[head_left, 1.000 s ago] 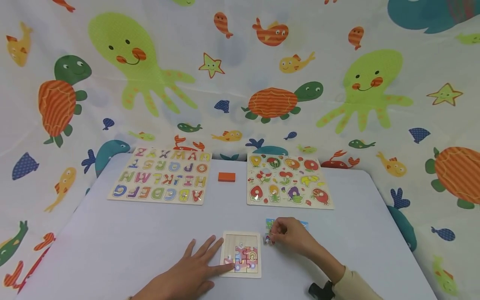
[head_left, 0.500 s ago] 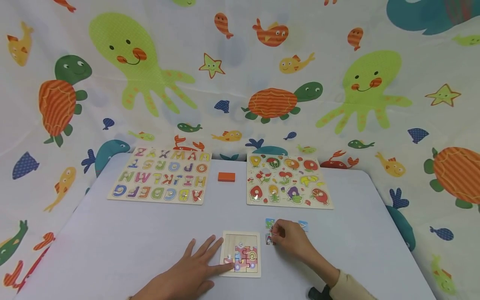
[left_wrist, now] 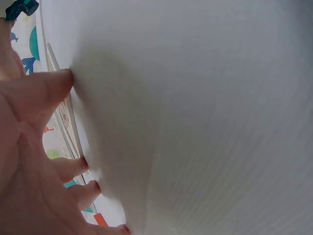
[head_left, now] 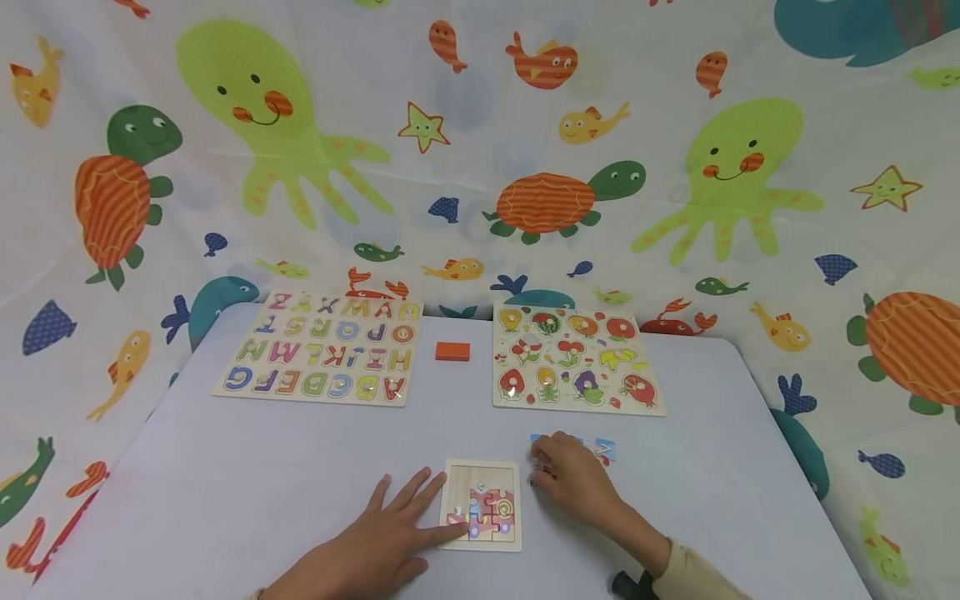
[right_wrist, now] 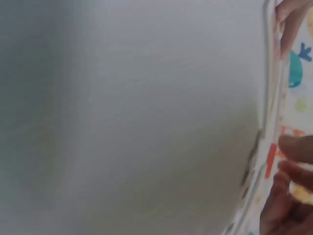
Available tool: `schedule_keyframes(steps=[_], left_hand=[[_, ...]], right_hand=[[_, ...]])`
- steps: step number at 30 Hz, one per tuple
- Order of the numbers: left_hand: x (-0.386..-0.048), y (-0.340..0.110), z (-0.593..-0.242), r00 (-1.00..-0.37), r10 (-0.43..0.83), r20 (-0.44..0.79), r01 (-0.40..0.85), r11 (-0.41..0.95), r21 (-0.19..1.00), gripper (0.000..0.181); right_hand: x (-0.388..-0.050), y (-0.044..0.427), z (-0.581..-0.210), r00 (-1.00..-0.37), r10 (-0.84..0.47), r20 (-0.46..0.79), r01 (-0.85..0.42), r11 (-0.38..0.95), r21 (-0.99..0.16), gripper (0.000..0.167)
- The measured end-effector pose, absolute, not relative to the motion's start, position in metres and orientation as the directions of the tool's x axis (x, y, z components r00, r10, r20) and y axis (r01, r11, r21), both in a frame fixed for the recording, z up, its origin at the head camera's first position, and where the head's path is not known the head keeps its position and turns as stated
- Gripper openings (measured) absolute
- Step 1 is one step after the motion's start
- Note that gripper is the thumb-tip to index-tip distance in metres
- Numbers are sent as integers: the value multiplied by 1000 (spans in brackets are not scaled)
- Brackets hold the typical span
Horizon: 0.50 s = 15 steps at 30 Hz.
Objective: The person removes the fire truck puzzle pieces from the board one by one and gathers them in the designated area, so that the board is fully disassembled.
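Right hand [head_left: 576, 479] has slid slightly left over the loose pieces [head_left: 605, 450], fingers curled; I can't tell if it's pinching one. Left hand [head_left: 378, 537] stays spread, one finger on the puzzle board [head_left: 460, 492]. I'd judge: piece-picking, next needs a firm pinch. Board sits front-centre, long axis running away from the person; picture's facing unclear.

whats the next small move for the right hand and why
Probably lift one of the loose jigsaw pieces: the right hand covers some of them, though whether it grips one is hidden, and the wooden puzzle tray, touched by the left hand, shows bare wood beyond its fitted pieces.
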<state>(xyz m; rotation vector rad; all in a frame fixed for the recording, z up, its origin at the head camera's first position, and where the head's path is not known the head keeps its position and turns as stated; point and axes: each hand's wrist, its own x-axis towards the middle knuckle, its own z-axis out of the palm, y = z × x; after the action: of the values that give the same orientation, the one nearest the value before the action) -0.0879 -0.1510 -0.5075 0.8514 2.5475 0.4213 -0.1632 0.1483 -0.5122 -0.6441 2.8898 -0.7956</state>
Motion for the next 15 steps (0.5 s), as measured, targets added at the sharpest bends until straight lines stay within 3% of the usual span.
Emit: schedule_keyframes(steps=[4, 8, 15], left_hand=[[-88, -151, -506, -719, 629, -297, 499, 763, 410, 62], [-88, -151, -505, -715, 635, -293, 502, 757, 418, 63], [-88, -151, -504, -720, 624, -303, 495, 768, 407, 64]], right_hand=[[-164, 133, -505, -780, -624, -49, -500, 669, -550, 28], [-166, 117, -503, -678, -719, -154, -535, 626, -567, 36], [-164, 101, -506, -652, -735, -187, -560, 632, -535, 33]])
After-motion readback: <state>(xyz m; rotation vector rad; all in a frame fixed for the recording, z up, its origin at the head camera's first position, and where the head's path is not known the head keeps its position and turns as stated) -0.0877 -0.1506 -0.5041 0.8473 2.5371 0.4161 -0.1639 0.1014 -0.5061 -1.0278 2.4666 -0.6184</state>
